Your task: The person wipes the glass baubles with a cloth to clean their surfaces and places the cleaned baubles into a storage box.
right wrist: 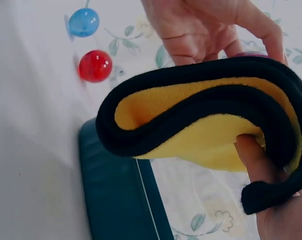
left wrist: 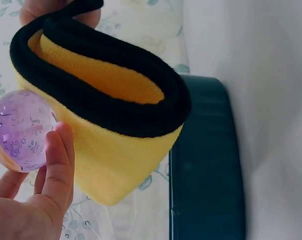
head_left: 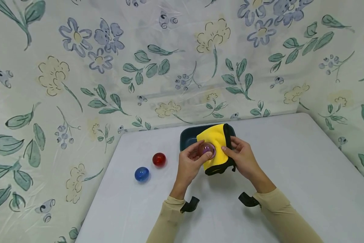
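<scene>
A clear purple ball (head_left: 207, 151) is pinched between the thumb and fingers of my left hand (head_left: 189, 163). In the left wrist view the purple ball (left wrist: 25, 131) looks see-through, close beside the cloth. My right hand (head_left: 244, 158) grips a folded yellow cloth (head_left: 216, 141) with black edging, thumb on the front and fingers behind. The right wrist view shows the cloth (right wrist: 201, 137) folded in layers, its black edge curling round the right fingers. From the head view, the ball lies against the cloth's front face; whether they press together I cannot tell.
Behind the cloth stands a dark teal tray (head_left: 186, 140), partly covered from sight. A red ball (head_left: 159, 159) and a blue ball (head_left: 141, 174) rest on the white table (head_left: 115, 209) to the left. A flower-patterned sheet (head_left: 182, 94) hangs at the back and sides.
</scene>
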`<state>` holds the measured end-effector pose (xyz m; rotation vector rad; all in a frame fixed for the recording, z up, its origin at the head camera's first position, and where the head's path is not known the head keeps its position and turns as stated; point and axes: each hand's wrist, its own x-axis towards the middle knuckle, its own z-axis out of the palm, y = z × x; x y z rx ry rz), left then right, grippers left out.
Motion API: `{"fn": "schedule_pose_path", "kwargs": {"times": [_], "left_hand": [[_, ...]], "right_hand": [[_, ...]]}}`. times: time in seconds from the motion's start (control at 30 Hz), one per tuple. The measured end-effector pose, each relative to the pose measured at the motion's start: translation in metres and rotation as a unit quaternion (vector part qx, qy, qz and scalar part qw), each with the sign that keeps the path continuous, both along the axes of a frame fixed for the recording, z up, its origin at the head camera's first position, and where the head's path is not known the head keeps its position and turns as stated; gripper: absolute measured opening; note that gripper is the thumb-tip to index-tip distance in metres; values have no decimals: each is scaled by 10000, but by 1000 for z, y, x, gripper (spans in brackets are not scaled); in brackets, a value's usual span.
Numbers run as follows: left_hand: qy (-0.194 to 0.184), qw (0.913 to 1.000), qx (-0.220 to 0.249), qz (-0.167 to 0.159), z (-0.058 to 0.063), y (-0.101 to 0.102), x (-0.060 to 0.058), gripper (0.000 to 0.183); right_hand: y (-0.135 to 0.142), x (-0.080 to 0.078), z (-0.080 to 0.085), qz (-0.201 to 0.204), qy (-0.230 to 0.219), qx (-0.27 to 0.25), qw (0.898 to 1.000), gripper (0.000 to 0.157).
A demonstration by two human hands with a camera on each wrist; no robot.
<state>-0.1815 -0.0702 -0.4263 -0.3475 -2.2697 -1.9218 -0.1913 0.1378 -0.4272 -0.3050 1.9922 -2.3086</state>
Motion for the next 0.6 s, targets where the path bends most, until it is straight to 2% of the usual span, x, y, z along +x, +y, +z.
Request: {"fn": "schedule_pose_path", "kwargs": {"times": [0.1,0.27,0.47,0.6], "left_hand": [[-3,10000,13,45,0,0,0,45],[-37,9999,-25,123,0,-1,0,46],[107,9994,-106,296,-1,-4,-2,46],[233,9986,-40,475,-2,-6,-5,42]], "right_hand": [[1,0,0,149,-251,-196,9994,52],[2,3,2,260,-513,-96,9983,53],[2,4,3,269,-582,112,9979,49],[0,5,3,413,-537,158,9976,47]]}}
